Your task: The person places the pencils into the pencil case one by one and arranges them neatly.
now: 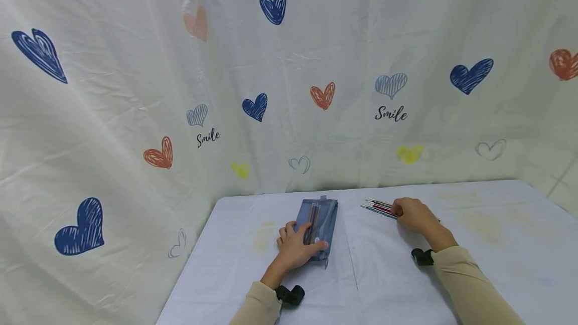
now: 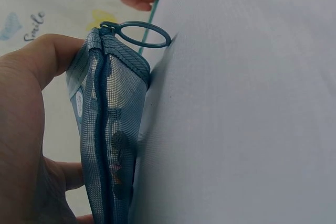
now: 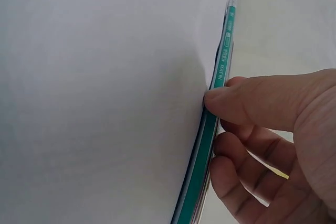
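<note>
On the table, a blue mesh pencil case (image 1: 328, 224) lies with its long side pointing away from me. Slim sticks (image 1: 312, 214) show through its upper face. My left hand (image 1: 295, 247) rests spread across the case, thumb near its right side. A ring pull (image 2: 144, 34) hangs at one end of the zipper (image 2: 101, 129). To the right, my right hand (image 1: 414, 217) pinches a bundle of slim pens (image 1: 379, 206) between thumb and fingers, low over the table. Uppermost in the right wrist view is a teal pen (image 3: 224, 51) with white print and a clear end.
A white cloth covers the table (image 1: 352, 280). Behind it hangs a pale curtain (image 1: 343, 39) printed with hearts and lettering. Black devices, one at the left wrist (image 1: 291, 295) and one at the right wrist (image 1: 422, 257), sit below the hands.
</note>
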A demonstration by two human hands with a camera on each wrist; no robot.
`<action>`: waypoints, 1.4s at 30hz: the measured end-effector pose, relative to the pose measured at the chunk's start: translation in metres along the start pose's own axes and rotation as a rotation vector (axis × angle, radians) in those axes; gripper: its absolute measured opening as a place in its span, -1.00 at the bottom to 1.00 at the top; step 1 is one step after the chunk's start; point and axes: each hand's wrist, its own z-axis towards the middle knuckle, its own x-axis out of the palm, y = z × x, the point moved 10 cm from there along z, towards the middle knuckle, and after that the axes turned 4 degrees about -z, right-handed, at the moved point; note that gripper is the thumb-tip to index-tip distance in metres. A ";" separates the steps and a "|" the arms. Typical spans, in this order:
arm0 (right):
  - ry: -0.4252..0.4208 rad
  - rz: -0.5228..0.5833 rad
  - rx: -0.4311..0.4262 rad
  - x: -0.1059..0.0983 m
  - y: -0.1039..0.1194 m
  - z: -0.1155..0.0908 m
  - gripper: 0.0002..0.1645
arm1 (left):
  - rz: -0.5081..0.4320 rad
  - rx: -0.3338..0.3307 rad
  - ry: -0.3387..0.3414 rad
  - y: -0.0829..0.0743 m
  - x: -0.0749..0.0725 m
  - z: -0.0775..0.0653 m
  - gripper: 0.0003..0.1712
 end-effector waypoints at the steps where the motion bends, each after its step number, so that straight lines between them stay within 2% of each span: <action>1: 0.002 0.001 0.002 0.000 0.000 0.000 -0.78 | 0.004 0.001 0.002 0.000 0.000 0.000 0.01; 29: 0.055 -0.028 -0.008 0.006 0.005 0.002 -0.82 | 0.005 0.002 -0.001 0.000 0.000 0.001 0.02; 35: 0.007 0.085 -0.068 -0.003 0.014 -0.001 -0.75 | 0.004 0.003 0.001 0.000 0.000 0.000 0.00; 42: 0.035 0.231 -0.062 0.001 0.015 -0.001 -0.69 | 0.000 0.015 -0.006 -0.001 -0.001 0.000 -0.01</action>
